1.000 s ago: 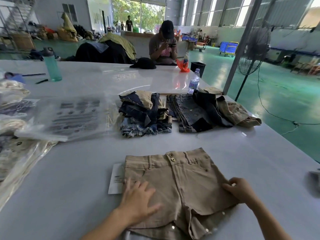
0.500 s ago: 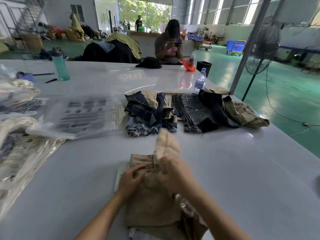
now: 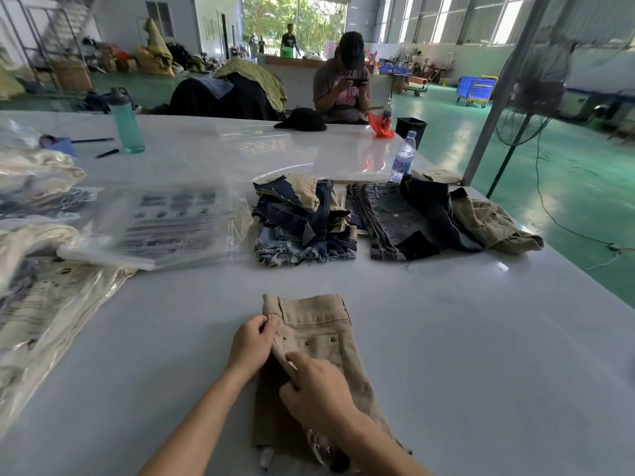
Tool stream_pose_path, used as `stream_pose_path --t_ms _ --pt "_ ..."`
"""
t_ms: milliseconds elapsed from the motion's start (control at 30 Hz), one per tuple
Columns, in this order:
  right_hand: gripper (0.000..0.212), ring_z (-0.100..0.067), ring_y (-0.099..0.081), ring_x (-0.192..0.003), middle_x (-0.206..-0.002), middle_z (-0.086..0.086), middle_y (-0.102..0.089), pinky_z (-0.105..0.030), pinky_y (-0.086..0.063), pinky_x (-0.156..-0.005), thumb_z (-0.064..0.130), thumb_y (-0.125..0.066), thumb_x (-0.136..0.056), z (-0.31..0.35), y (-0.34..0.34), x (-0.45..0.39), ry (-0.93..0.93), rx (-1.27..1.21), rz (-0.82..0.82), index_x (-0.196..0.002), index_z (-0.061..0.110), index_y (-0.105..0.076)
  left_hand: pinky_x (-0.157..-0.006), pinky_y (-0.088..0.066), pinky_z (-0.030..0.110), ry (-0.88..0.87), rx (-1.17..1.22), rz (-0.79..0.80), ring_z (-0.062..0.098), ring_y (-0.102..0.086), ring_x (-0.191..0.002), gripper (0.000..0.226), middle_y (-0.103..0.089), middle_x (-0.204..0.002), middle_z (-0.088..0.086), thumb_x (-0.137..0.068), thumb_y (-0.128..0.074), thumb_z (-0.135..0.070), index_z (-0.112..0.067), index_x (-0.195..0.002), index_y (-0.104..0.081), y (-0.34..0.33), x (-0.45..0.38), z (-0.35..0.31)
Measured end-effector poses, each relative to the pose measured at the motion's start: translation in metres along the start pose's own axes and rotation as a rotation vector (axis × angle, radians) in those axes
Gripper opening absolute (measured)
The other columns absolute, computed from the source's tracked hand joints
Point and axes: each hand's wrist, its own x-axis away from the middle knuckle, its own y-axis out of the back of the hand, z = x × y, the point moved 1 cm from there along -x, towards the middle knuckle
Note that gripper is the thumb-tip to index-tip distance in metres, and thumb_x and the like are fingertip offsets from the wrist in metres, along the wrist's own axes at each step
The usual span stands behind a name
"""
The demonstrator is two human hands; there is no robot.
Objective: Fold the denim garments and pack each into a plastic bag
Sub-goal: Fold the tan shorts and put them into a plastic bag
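Tan denim shorts (image 3: 323, 338) lie folded in half lengthwise on the white table (image 3: 481, 355), back pocket up, waistband away from me. My left hand (image 3: 252, 345) pinches the left edge of the fabric near the waistband. My right hand (image 3: 318, 389) pinches the same folded edge lower down. A stack of clear plastic bags (image 3: 171, 225) with black print lies at the left. Behind the shorts sit a pile of folded blue and tan denim (image 3: 304, 221) and a spread of dark and khaki garments (image 3: 436, 218).
Bagged garments (image 3: 41, 297) crowd the table's left edge. A teal bottle (image 3: 126, 121), a water bottle (image 3: 402, 158) and a black hat (image 3: 301, 120) stand farther back, where a seated person (image 3: 343, 80) holds a phone. A fan (image 3: 529, 97) stands right of the table.
The shorts lay flat and open a second ago; my right hand swung the right half over onto the left. Both hands now hold the folded left edge.
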Motion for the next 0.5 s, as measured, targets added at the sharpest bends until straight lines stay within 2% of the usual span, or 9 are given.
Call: stream_pose_path --t_ms 67,100,200,267,333,367,433,500 --pt "0.029 -0.035 -0.058 -0.089 -0.102 -0.012 -0.063 -0.037 -0.041 -0.068 0.021 -0.046 -0.084 0.007 0.001 0.002 0.08 0.04 -0.054 -0.111 0.013 -0.051 -0.058 -0.037 0.025 0.048 0.062 0.027 0.024 -0.056 -0.072 0.029 -0.06 -0.07 0.007 -0.095 -0.052 -0.015 -0.01 -0.067 -0.055 0.0 -0.003 0.002" --pt "0.025 -0.038 -0.057 -0.088 -0.103 -0.014 -0.062 -0.039 -0.041 -0.068 0.02 -0.045 -0.085 0.011 -0.001 0.003 0.119 0.037 -0.027 -0.108 0.012 -0.05 -0.062 -0.038 0.028 0.092 0.034 0.043 0.026 -0.058 -0.079 0.025 -0.063 -0.077 0.013 -0.095 -0.051 -0.013 -0.004 -0.073 -0.058 0.0 -0.004 0.005" --pt "0.023 -0.039 -0.058 -0.091 -0.103 -0.019 -0.062 -0.042 -0.044 -0.073 0.027 -0.053 -0.088 0.015 -0.011 0.006 0.166 -0.009 0.234 -0.105 0.011 -0.054 -0.065 -0.039 0.031 0.145 -0.033 0.067 0.031 -0.06 -0.084 0.024 -0.065 -0.088 0.021 -0.095 -0.049 -0.012 0.006 -0.086 -0.062 -0.001 -0.004 0.014" --pt "0.028 -0.033 -0.061 -0.095 -0.103 -0.012 -0.067 -0.038 -0.048 -0.079 0.039 -0.054 -0.09 0.01 -0.015 0.006 0.109 -0.066 0.289 -0.109 0.019 -0.062 -0.065 -0.038 0.03 0.132 -0.046 0.089 0.029 -0.059 -0.083 0.023 -0.065 -0.088 0.02 -0.094 -0.048 -0.012 0.005 -0.089 -0.062 -0.001 -0.004 0.013" --pt "0.031 -0.026 -0.063 -0.091 -0.097 -0.007 -0.07 -0.033 -0.049 -0.077 0.042 -0.049 -0.093 -0.002 -0.012 0.003 0.009 -0.147 0.162 -0.1 0.019 -0.068 -0.063 -0.036 0.03 0.122 -0.047 0.083 0.026 -0.057 -0.078 0.023 -0.065 -0.087 0.021 -0.094 -0.049 -0.011 0.007 -0.089 -0.062 0.0 -0.004 0.011" --pt "0.03 -0.025 -0.061 -0.09 -0.096 -0.006 -0.068 -0.032 -0.048 -0.075 0.038 -0.047 -0.094 -0.011 -0.01 0.0 -0.037 -0.109 0.064 -0.096 0.016 -0.067 -0.062 -0.034 0.03 0.117 -0.042 0.077 0.025 -0.055 -0.076 0.023 -0.065 -0.086 0.023 -0.093 -0.05 -0.01 0.009 -0.089 -0.062 0.0 -0.003 0.012" --pt "0.023 -0.025 -0.052 -0.102 -0.11 -0.004 -0.059 -0.032 -0.045 -0.085 0.027 -0.044 -0.092 -0.037 -0.003 -0.008 -0.165 0.13 -0.1 -0.104 0.016 -0.06 -0.059 -0.031 0.03 0.098 -0.061 0.072 0.023 -0.051 -0.07 0.023 -0.062 -0.078 0.02 -0.093 -0.051 -0.011 0.008 -0.082 -0.06 0.001 -0.003 0.011" --pt "0.027 -0.027 -0.044 -0.111 -0.12 -0.003 -0.048 -0.035 -0.04 -0.087 0.03 -0.044 -0.092 -0.062 0.005 -0.01 -0.388 0.225 -0.147 -0.115 0.018 -0.052 -0.055 -0.027 0.032 0.051 -0.149 0.046 0.023 -0.045 -0.063 0.027 -0.051 -0.064 0.011 -0.092 -0.054 -0.015 -0.001 -0.069 -0.051 0.001 -0.001 0.011"
